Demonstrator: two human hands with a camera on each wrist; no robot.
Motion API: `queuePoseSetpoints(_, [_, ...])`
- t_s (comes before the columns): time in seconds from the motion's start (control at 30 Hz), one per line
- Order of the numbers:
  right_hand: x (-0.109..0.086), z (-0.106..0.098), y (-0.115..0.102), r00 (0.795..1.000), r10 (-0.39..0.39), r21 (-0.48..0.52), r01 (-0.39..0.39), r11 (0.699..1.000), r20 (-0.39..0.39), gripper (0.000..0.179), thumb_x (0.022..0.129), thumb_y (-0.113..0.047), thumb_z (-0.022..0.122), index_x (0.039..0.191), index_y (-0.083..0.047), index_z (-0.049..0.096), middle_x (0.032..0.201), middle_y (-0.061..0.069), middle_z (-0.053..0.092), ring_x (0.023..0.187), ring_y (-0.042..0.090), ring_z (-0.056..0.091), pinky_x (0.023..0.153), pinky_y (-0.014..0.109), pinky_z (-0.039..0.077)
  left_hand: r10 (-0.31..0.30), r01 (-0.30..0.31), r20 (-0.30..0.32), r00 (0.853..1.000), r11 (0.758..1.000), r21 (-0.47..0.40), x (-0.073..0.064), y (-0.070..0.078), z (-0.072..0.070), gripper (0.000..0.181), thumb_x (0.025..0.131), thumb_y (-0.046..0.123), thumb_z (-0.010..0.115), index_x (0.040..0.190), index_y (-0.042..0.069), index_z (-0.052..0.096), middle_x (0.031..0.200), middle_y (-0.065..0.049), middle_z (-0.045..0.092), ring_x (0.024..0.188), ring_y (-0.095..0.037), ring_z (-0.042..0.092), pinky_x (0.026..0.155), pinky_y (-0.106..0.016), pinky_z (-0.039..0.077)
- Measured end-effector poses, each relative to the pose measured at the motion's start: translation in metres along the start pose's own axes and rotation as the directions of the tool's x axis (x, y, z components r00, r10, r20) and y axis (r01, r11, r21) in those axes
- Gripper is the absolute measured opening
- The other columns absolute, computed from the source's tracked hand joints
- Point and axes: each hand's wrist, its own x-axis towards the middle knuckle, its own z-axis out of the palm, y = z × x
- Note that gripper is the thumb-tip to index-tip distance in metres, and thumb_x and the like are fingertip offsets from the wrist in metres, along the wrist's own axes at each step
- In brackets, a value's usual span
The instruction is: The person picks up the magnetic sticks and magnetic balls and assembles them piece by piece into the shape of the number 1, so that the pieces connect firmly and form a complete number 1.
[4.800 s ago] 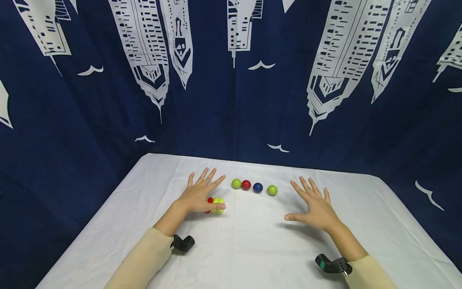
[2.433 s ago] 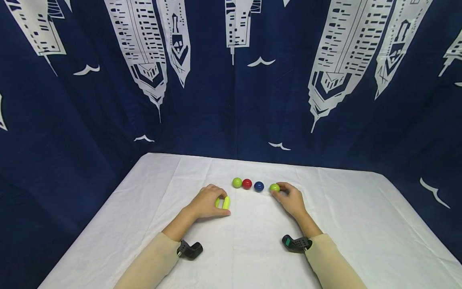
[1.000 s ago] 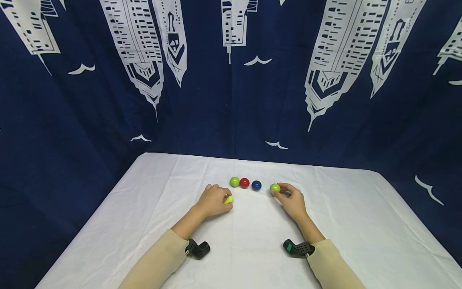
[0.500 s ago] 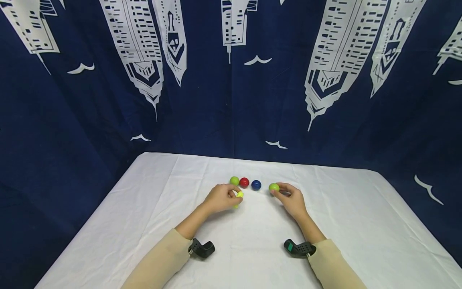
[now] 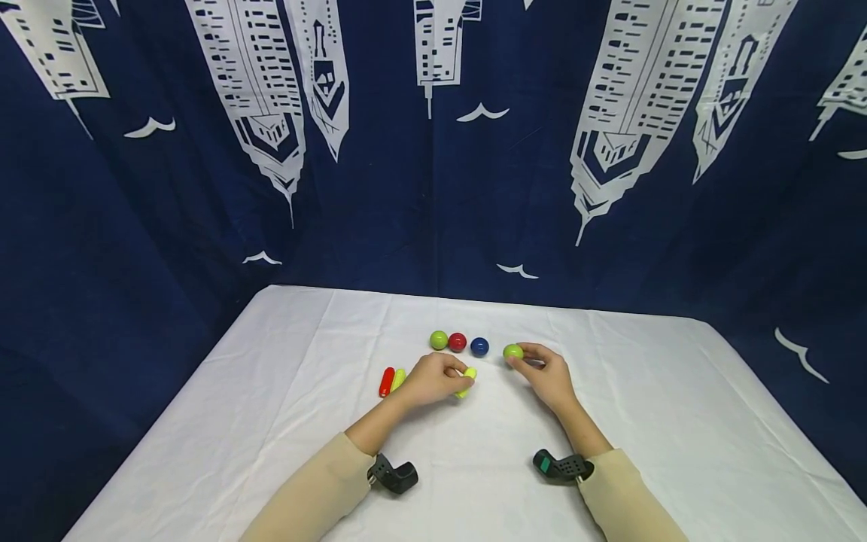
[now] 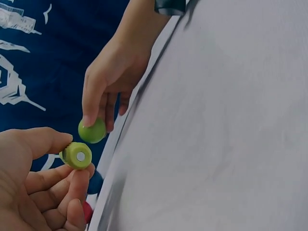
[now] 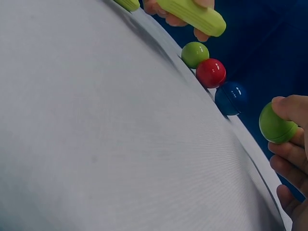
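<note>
Eight o'clock from blue ball: your left hand, pinching yellow stick; four: right hand, pinching green ball, likely for steadiness.

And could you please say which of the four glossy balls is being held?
The glossy green ball at the row's right end: the right hand pinches it, while no hand holds the other three balls.

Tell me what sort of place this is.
Probably a staged recording spot, though the wider room is out of view: a white tablecloth, a navy skyline-print fabric backdrop and two black wrist cameras suggest it.
</note>
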Motion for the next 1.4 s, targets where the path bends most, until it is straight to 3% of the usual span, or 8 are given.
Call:
queuePoseSetpoints(0.3, [-0.001, -0.004, -0.002, 1.0, -0.011, 0.021, 0.01, 1.0, 0.017, 0.041, 0.09, -0.026, 0.072, 0.119, 0.002, 0.065, 0.111, 0.017, 0.068, 0.108, 0.029, 0.059, 0.088, 0.037, 0.045, -0.101, 0.103, 0.021, 0.995, 0.985, -0.136, 0.005, 0.008, 0.023, 0.026, 0.083, 0.019, 0.075, 0.099, -0.001, 0.07, 0.07, 0.001, 0.067, 0.062, -0.008, 0.061, 0.06, -0.022, 0.045])
queuePoseSetpoints(0.6, [-0.003, -0.007, -0.006, 0.999, -0.019, 0.033, 0.017, 0.999, 0.037, 0.04, 0.089, -0.023, 0.073, 0.118, 0.002, 0.065, 0.11, 0.015, 0.068, 0.106, 0.027, 0.059, 0.087, 0.033, 0.046, -0.14, 0.145, 0.037, 0.989, 0.965, -0.22, 0.009, 0.011, 0.042, 0.023, 0.083, 0.017, 0.076, 0.095, 0.0, 0.069, 0.067, -0.002, 0.067, 0.058, -0.009, 0.061, 0.058, -0.021, 0.045])
queuePoseSetpoints(0.9, [-0.006, -0.008, -0.007, 0.998, -0.044, 0.036, 0.043, 0.998, 0.048, 0.039, 0.089, -0.025, 0.073, 0.117, 0.002, 0.066, 0.108, 0.014, 0.069, 0.104, 0.026, 0.06, 0.084, 0.029, 0.046, -0.194, 0.199, 0.051, 0.98, 0.91, -0.363, 0.015, 0.016, 0.061, 0.019, 0.084, 0.012, 0.075, 0.094, -0.002, 0.068, 0.064, -0.003, 0.066, 0.051, -0.008, 0.059, 0.048, -0.017, 0.047])
queuePoseSetpoints(1.0, [-0.007, -0.008, -0.006, 0.998, -0.047, 0.026, 0.045, 0.999, 0.052, 0.039, 0.089, -0.026, 0.072, 0.117, 0.002, 0.066, 0.108, 0.014, 0.069, 0.104, 0.026, 0.06, 0.085, 0.03, 0.047, -0.198, 0.202, 0.049, 0.979, 0.905, -0.375, 0.015, 0.017, 0.065, 0.018, 0.084, 0.011, 0.075, 0.094, -0.003, 0.068, 0.065, -0.004, 0.066, 0.051, -0.008, 0.06, 0.049, -0.017, 0.048])
queuePoseSetpoints(1.23, [-0.009, -0.009, -0.005, 0.997, -0.041, 0.023, 0.04, 0.999, 0.058, 0.039, 0.09, -0.026, 0.072, 0.117, 0.002, 0.066, 0.107, 0.014, 0.069, 0.105, 0.028, 0.061, 0.087, 0.034, 0.046, -0.164, 0.17, 0.046, 0.985, 0.923, -0.344, 0.018, 0.017, 0.07, 0.019, 0.086, 0.012, 0.073, 0.096, -0.003, 0.067, 0.065, -0.003, 0.067, 0.052, -0.006, 0.059, 0.049, -0.016, 0.047])
queuePoseSetpoints(1.4, [-0.008, -0.009, -0.005, 0.998, -0.04, 0.03, 0.039, 0.999, 0.055, 0.037, 0.091, -0.024, 0.07, 0.116, 0.003, 0.066, 0.108, 0.016, 0.068, 0.105, 0.029, 0.06, 0.09, 0.037, 0.046, -0.154, 0.154, 0.028, 0.988, 0.921, -0.359, 0.022, 0.019, 0.072, 0.019, 0.086, 0.013, 0.074, 0.095, -0.003, 0.067, 0.068, -0.002, 0.068, 0.053, -0.007, 0.061, 0.05, -0.017, 0.048])
